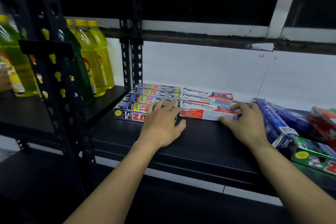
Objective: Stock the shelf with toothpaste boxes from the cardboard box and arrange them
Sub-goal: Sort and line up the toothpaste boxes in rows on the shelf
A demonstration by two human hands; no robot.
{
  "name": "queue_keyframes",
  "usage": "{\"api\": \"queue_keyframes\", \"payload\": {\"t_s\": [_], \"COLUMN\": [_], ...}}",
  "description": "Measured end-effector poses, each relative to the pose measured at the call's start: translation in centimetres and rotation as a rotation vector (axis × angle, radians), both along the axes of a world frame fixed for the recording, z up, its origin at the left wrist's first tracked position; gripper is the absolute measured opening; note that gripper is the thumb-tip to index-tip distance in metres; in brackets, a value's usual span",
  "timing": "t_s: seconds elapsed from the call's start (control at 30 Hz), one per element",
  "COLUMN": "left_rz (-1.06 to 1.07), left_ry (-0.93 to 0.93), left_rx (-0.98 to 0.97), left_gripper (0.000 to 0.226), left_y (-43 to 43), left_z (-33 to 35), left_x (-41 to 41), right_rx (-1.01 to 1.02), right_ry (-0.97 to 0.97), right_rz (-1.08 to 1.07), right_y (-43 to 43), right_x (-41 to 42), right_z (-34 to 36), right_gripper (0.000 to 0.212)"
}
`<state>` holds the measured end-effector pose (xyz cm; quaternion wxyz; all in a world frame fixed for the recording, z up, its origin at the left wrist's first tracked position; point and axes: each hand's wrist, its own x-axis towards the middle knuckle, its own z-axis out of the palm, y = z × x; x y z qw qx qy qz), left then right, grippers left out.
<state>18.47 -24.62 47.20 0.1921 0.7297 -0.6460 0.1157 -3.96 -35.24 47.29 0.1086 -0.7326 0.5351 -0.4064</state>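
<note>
On the black shelf [200,142] lie two rows of toothpaste boxes, flat and side by side. Several black Zact boxes [131,112] form the left row, and three white-and-red Pepsodent boxes [200,110] form the right row. My left hand [161,123] lies flat with fingers spread on the right end of the front Zact boxes, its thumb down at the front. My right hand [243,123] grips the right end of the front Pepsodent box, fingers on top and thumb against its front face. The cardboard box is out of view.
Loose blue boxes [272,120], a green box [312,152] and a red box [323,123] lie askew at the shelf's right. Yellow bottles [91,56] stand on the neighbouring shelf to the left, behind black perforated uprights [135,51]. A white wall backs the shelf.
</note>
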Motion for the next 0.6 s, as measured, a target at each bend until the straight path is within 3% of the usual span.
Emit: {"api": "queue_keyframes", "payload": {"t_s": [0.27,0.6], "left_rz": [0.009,0.035], "left_ry": [0.003,-0.032], "left_rx": [0.006,0.041], "left_gripper": [0.052,0.058], "left_y": [0.07,-0.1], "left_z": [0.19,0.19], "left_x": [-0.15,-0.18], "right_rx": [0.07,0.112], "right_ry": [-0.159,-0.203], "right_rz": [-0.087,-0.114], "right_y": [-0.78,-0.6], "right_x": [-0.63,-0.68], "right_z": [-0.64,-0.54], "right_gripper": [0.055,0.059]}}
